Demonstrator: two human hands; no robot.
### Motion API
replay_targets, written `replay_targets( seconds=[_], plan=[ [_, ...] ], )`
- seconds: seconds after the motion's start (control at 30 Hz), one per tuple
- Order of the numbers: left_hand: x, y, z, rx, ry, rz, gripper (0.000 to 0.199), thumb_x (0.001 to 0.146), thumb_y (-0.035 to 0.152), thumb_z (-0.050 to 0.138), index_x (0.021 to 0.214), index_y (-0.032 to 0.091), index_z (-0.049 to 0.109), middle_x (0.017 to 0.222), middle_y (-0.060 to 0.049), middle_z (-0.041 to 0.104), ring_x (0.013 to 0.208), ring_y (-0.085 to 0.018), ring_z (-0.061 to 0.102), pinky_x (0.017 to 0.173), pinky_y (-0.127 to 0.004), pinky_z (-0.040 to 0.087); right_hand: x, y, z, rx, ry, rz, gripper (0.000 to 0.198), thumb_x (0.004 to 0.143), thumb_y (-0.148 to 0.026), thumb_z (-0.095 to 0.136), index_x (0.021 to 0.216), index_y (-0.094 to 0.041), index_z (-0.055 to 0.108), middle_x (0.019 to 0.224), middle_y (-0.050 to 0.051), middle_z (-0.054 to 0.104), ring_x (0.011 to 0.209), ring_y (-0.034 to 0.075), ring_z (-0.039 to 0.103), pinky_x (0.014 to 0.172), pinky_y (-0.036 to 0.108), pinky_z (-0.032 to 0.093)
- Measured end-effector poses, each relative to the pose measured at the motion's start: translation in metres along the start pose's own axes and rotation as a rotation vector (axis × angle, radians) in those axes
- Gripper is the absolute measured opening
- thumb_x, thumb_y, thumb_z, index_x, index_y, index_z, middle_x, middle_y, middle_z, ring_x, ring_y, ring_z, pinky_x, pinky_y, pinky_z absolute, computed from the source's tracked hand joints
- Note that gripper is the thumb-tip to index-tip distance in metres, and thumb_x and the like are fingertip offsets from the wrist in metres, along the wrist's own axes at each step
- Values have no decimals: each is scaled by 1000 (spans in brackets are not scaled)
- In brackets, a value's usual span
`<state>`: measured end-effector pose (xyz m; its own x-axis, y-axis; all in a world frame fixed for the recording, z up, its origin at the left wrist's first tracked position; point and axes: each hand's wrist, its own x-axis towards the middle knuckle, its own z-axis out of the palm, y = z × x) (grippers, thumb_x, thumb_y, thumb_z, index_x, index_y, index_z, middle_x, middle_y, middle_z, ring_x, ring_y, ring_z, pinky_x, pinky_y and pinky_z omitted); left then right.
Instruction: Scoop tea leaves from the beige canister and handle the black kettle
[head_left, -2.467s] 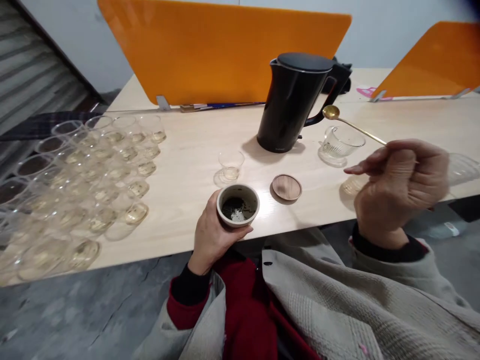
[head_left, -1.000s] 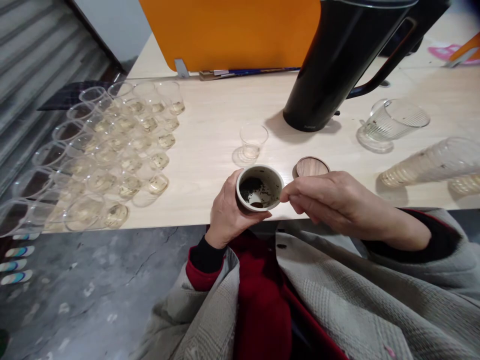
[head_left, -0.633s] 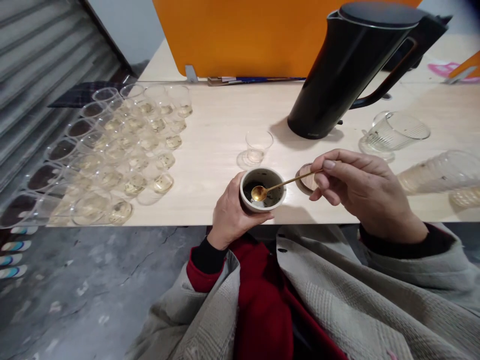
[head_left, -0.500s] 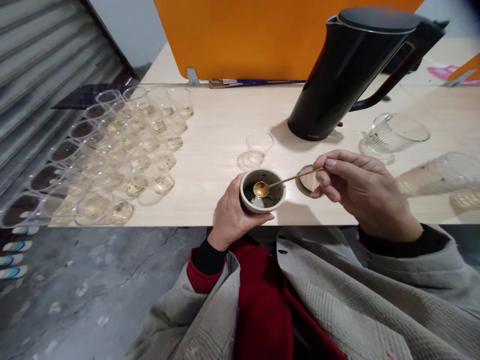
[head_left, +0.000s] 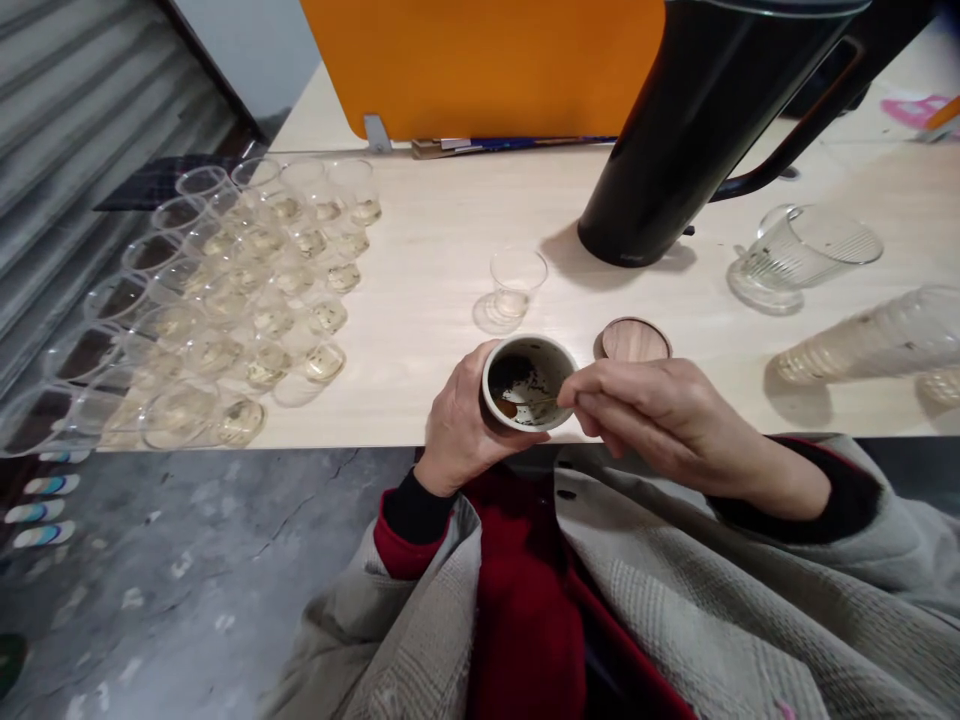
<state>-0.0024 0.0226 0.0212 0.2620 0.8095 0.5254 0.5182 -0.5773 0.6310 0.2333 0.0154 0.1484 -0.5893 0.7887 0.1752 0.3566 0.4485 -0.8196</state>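
Head view, going left to right: a crowd of small clear cups (head_left: 225, 300) covers the far left of the table (head_left: 435, 240), many with a little pale liquid at the bottom, and they stand well apart from the hands. One more clear cup (head_left: 517, 280) stands alone just beyond the work.

At the near edge of the table the left hand (head_left: 457, 425) is wrapped around a small pale cup (head_left: 529, 384), fingers closed on its left wall and thumb along the near side. Dark loose leaves lie inside it.

From the right, the right hand (head_left: 649, 410) meets the cup's rim, its fingertips pinched narrow on a thin gold spoon (head_left: 529, 404). The spoon's long axis runs nearly level, right to left: the handle end is hidden in the pinch at the right rim, and the bowl lies low in the cup toward its near left side, among the leaves. So the cup sits directly left of the right hand, touching distance, with the left hand on the opposite side.

Just beyond the right hand a round wooden lid (head_left: 634, 340) lies flat. Farther off stands a black kettle (head_left: 697, 120), then a ribbed glass jug (head_left: 806, 250), and a stack of clear cups (head_left: 862, 345) lying on its side at the far right.
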Motion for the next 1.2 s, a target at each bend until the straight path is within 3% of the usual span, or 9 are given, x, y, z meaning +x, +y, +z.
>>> replay_targets(
  seconds=[0.07,0.13,0.3,0.5,0.6,0.7,0.93,1.07,1.2],
  plan=[
    [0,0,-1,-2,-10,1,110,73,65,93,159,27,35,152,-14,63,139,-35,66,114,-50,58,-4,1,0,76,23,36,17,110,-26,55,105,-21,70,69,-4,66,49,7,58,49,20,45],
    [0,0,-1,-3,-25,-25,110,73,63,93,159,27,36,153,-14,62,139,-35,65,115,-50,57,-8,3,-3,224,134,126,18,110,-29,57,102,-20,71,70,-2,67,48,7,58,47,20,47],
    [0,0,1,-22,-12,-106,112,69,62,96,157,27,37,152,-14,63,139,-35,66,116,-51,57,-10,14,-12,586,428,272,13,102,-29,69,93,-20,71,66,-4,64,42,8,51,58,29,64],
    [3,0,1,-51,-5,-127,112,67,65,96,156,27,40,149,-14,65,137,-37,68,113,-54,58,0,31,-13,630,490,258,13,100,-32,70,92,-22,70,63,-6,61,41,7,46,58,28,65],
    [3,0,1,-45,-4,-122,110,68,62,97,156,27,40,149,-14,65,137,-37,67,114,-54,58,-3,30,-10,505,469,210,18,103,-38,69,95,-22,70,67,-5,63,45,8,51,59,30,63],
    [2,1,1,-42,-5,-117,109,69,61,97,156,26,40,151,-15,64,139,-36,66,115,-54,57,-8,18,-9,202,407,160,19,107,-39,65,98,-23,72,71,-2,65,52,11,58,58,29,56],
    [-1,0,2,-25,0,-95,111,69,62,96,157,25,40,153,-16,62,141,-36,64,118,-52,55,4,-8,-16,-465,40,-89,17,105,-21,50,99,-23,66,75,4,66,62,18,61,60,33,43],
    [0,2,2,-17,2,-117,111,68,59,98,156,26,40,153,-15,62,140,-36,65,116,-52,56,15,-11,-20,-450,-88,-101,16,104,-22,53,96,-24,66,75,4,68,68,18,63,62,31,43],
    [1,2,2,-35,6,-98,110,68,57,99,155,25,41,151,-14,64,138,-34,66,115,-50,57,17,-11,-20,-164,-122,2,21,108,-27,53,96,-21,69,68,-1,65,56,11,57,54,25,42]
  ],
)
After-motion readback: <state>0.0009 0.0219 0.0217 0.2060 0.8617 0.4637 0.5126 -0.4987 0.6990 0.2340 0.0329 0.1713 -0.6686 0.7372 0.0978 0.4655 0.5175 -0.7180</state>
